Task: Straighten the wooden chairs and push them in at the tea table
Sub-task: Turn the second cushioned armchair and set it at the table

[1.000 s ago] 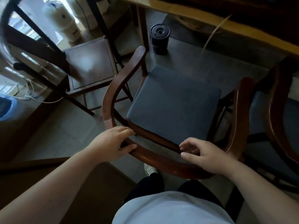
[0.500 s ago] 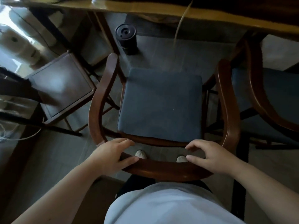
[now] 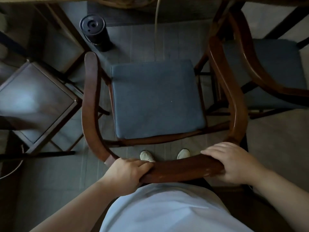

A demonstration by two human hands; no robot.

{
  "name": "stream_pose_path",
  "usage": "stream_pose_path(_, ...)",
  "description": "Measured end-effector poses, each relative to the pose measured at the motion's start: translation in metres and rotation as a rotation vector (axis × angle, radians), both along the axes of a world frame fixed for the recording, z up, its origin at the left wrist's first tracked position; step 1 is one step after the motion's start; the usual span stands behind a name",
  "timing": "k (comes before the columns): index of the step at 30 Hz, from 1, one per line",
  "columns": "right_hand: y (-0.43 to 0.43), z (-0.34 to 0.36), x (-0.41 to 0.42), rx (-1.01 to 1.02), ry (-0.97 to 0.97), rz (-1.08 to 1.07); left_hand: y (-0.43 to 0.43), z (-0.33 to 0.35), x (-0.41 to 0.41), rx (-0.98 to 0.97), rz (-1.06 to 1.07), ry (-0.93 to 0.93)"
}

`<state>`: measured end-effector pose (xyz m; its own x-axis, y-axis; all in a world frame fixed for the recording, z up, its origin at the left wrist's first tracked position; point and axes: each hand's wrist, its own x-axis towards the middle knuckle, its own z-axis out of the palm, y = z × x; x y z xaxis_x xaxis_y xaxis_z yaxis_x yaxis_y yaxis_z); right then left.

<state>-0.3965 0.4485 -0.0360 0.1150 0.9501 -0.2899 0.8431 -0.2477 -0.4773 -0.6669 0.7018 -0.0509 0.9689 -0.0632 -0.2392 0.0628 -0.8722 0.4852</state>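
Note:
A wooden armchair (image 3: 91, 97) with a curved back rail and a dark blue seat cushion (image 3: 155, 99) stands right in front of me, facing the tea table (image 3: 275, 1) whose edge runs along the top. My left hand (image 3: 127, 173) grips the left part of the back rail. My right hand (image 3: 234, 162) lies over the right part of the same rail, fingers curled on it. A second wooden armchair (image 3: 247, 52) with a blue cushion stands close on the right, its arm almost touching the first chair's arm.
A dark square wooden stool (image 3: 33, 99) stands angled at the left. A black cylindrical container (image 3: 95, 30) sits on the floor by the table leg. A thin cord (image 3: 156, 22) hangs from the table. My feet (image 3: 147, 155) show under the rail.
The chair has turned from skewed to square with the table and slid closer to the right chair. Both hands shifted inward along the back rail and closed on it.

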Motion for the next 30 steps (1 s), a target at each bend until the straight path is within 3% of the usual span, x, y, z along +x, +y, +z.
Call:
stream_pose_path(2, -0.001, -0.009, -0.002, 0.077, -0.081, 0.027, 0.001, -0.002, -0.002, -0.001, -0.014, 0.012)
stream_pose_path(11, 0.004, -0.017, -0.007, 0.163, -0.098, -0.020, 0.017, -0.001, -0.001, 0.043, -0.033, 0.008)
stream_pose_path(21, 0.091, -0.020, -0.053, 0.250, -0.082, -0.099, 0.123, 0.020, -0.005, 0.218, 0.109, 0.072)
stream_pose_path(27, 0.113, -0.023, -0.051, 0.158, -0.027, 0.016, 0.144, 0.019, -0.009, 0.213, 0.148, 0.051)
stream_pose_path(30, 0.110, -0.019, -0.026, 0.000, 0.102, 0.131, 0.141, 0.018, -0.011, 0.221, 0.194, 0.061)
